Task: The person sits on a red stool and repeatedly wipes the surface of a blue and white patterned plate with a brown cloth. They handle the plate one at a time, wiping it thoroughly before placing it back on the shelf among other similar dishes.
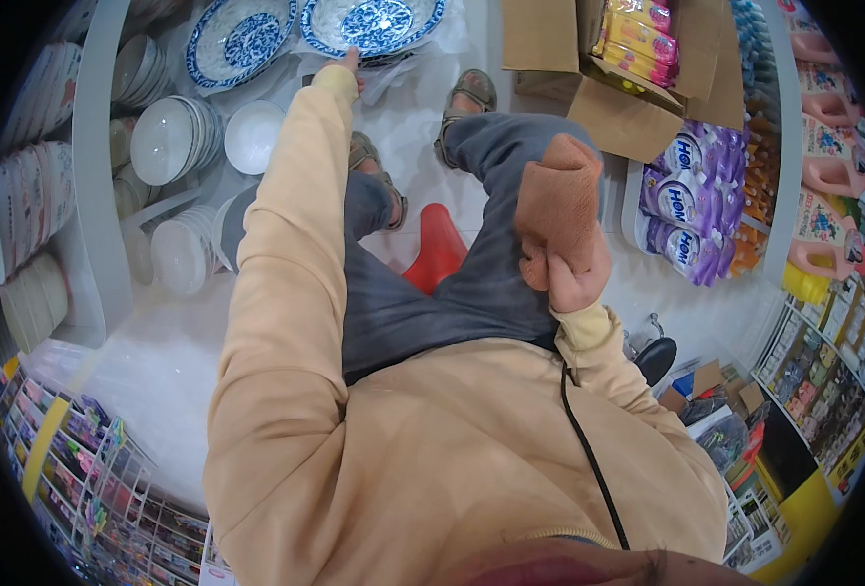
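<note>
My left hand (349, 67) reaches forward to the near rim of a blue-and-white patterned plate (374, 23), which lies on others over white wrapping paper. A finger lies at the rim; the thumb and the underside of the hand are hard to make out. Left of it lies a second blue-and-white plate (242, 40), also on paper. My right hand (579, 277) holds a folded brown cloth (560, 198) above my right thigh, with the cloth covering most of the fingers.
White bowls (179, 139) stand stacked on the left shelf. An open cardboard box (623, 110) with yellow packets is at the front right, beside purple packs (689, 205) on the floor. A red seat (438, 245) shows between my legs. A wire rack (117, 491) stands at the lower left.
</note>
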`<action>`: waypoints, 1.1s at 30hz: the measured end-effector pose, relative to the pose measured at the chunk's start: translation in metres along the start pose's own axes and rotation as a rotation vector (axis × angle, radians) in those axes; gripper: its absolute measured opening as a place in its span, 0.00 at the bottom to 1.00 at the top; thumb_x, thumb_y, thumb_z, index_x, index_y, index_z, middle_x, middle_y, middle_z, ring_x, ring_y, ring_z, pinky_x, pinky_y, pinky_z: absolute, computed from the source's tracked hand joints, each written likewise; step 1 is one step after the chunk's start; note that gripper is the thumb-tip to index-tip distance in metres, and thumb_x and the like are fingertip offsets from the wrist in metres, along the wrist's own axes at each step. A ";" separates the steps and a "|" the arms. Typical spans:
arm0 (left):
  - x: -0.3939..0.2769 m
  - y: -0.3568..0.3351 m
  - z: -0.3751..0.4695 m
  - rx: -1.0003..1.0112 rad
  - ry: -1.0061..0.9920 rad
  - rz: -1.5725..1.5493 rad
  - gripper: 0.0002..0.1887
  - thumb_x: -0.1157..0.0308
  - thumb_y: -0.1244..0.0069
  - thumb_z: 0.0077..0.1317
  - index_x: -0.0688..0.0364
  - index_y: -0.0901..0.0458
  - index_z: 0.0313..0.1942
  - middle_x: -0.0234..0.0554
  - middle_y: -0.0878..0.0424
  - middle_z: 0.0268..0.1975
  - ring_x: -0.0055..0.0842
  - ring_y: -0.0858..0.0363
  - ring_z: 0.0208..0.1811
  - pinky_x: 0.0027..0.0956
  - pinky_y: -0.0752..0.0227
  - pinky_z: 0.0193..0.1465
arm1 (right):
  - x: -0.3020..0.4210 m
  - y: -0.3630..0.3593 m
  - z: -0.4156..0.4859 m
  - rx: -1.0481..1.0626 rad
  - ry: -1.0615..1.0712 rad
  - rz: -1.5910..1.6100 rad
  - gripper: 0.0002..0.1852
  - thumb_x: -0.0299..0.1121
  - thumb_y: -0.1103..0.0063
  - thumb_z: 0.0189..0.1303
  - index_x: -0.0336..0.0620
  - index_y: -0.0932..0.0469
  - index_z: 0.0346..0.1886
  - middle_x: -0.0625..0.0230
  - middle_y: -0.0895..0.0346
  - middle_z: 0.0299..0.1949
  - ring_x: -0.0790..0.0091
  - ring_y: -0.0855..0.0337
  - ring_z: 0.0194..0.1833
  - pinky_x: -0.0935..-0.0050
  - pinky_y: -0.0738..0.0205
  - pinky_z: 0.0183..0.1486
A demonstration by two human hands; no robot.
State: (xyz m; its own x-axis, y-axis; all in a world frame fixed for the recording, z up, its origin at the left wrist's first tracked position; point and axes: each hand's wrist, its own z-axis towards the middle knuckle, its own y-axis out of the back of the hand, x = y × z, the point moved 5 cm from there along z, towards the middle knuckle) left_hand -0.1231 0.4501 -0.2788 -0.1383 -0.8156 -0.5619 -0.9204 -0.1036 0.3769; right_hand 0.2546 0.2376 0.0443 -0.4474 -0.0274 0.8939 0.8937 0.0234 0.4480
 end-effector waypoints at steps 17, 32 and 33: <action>0.058 0.191 0.089 -0.214 0.071 -0.827 0.27 0.57 0.46 0.66 0.67 0.31 0.57 0.51 0.24 0.47 0.35 0.24 0.37 0.33 0.20 0.34 | -0.008 -0.001 -0.003 -0.038 -0.032 -0.164 0.20 0.25 0.44 0.58 0.31 0.23 0.54 0.57 0.20 0.51 0.64 0.19 0.51 0.68 0.29 0.56; 0.046 0.173 0.069 -0.605 0.148 -0.494 0.18 0.66 0.46 0.59 0.70 0.20 0.46 0.52 0.15 0.46 0.37 0.14 0.44 0.34 0.23 0.49 | -0.008 0.000 0.000 -0.016 -0.023 -0.305 0.20 0.28 0.46 0.60 0.31 0.23 0.55 0.55 0.17 0.49 0.60 0.16 0.50 0.65 0.26 0.55; 0.043 0.177 0.071 -0.567 0.046 -0.275 0.18 0.66 0.46 0.59 0.70 0.20 0.45 0.52 0.15 0.47 0.37 0.14 0.45 0.35 0.22 0.49 | -0.009 0.000 0.000 -0.009 -0.078 -0.290 0.20 0.29 0.46 0.59 0.31 0.23 0.55 0.55 0.17 0.49 0.60 0.16 0.49 0.65 0.25 0.55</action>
State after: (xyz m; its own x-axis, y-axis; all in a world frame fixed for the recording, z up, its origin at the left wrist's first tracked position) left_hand -0.3180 0.4375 -0.2887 0.1028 -0.7385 -0.6663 -0.5812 -0.5883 0.5623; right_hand 0.2590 0.2384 0.0359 -0.6850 0.0457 0.7271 0.7283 0.0165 0.6850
